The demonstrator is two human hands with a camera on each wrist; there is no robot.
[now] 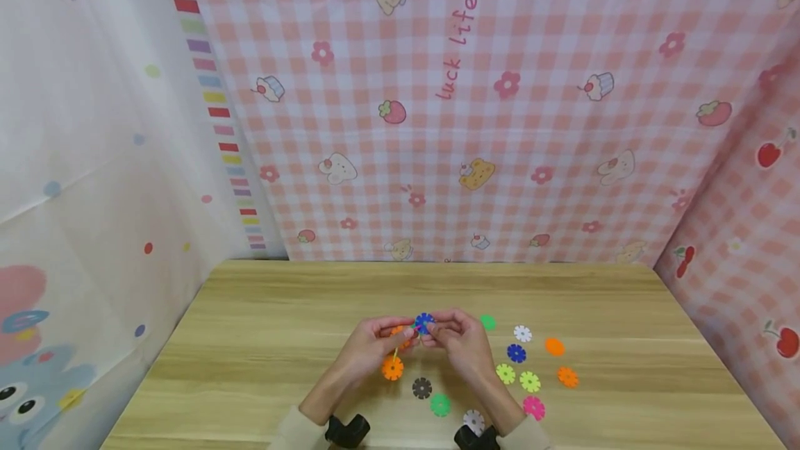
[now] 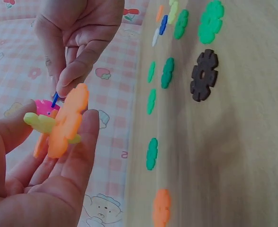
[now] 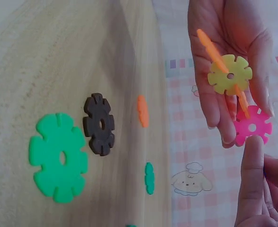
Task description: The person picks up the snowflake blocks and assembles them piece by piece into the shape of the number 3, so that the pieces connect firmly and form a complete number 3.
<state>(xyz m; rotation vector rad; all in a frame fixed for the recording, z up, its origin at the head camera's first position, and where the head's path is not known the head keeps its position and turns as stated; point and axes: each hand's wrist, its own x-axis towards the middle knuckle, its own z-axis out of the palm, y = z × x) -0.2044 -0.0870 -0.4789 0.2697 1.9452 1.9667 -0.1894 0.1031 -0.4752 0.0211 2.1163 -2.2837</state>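
Four-disc chain, notched, 2 orange, 1 yellow, 1 pink, is up above the table, clamped btwn L hand's thumb & fingers; R hand's fingers pinch a single blue disc by the pink end; head cam gets blue's round face, L wrist cam only its thin edge; table's back & left edges sit well apart from hands; loose discs lie near R forearm.

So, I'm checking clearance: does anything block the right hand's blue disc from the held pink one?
Nothing visible does. The blue disc, pinched by the right hand, is right by the pink disc; whether they interlock, I can't tell.
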